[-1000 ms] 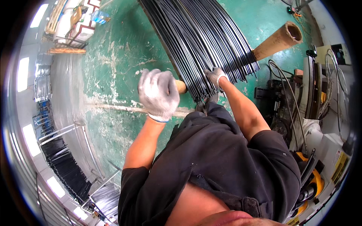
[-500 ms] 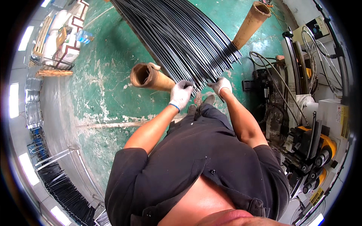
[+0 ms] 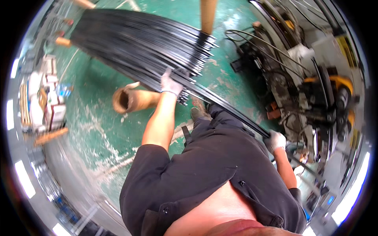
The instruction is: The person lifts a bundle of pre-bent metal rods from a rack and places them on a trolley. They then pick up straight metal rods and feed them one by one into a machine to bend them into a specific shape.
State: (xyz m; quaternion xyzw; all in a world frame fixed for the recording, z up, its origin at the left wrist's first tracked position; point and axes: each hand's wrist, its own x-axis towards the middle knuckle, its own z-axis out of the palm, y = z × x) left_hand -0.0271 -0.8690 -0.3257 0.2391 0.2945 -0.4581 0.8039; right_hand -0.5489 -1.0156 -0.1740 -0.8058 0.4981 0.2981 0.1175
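My left hand (image 3: 171, 84), in a white work glove, is closed round a few long black rods at the near end of a big stack of black rods (image 3: 134, 41); its fingers are somewhat blurred. Those held rods (image 3: 228, 105) stick out of the stack and slant down to the right across my front. Farther along them my right hand (image 3: 275, 141), gloved too, is wrapped round the same rods beside my right hip. How many rods I hold cannot be made out.
Brown cardboard tubes stand by the stack, one at near left (image 3: 138, 99) and another (image 3: 208, 17) at its far right corner. On the right is a machine (image 3: 334, 88) with yellow parts and loose cables (image 3: 271, 49). Wrapped goods (image 3: 43, 102) lie at far left.
My right hand has drawn a few rods out of the stack to the right and toward me. My left hand has shifted onto them, and the view has turned right.
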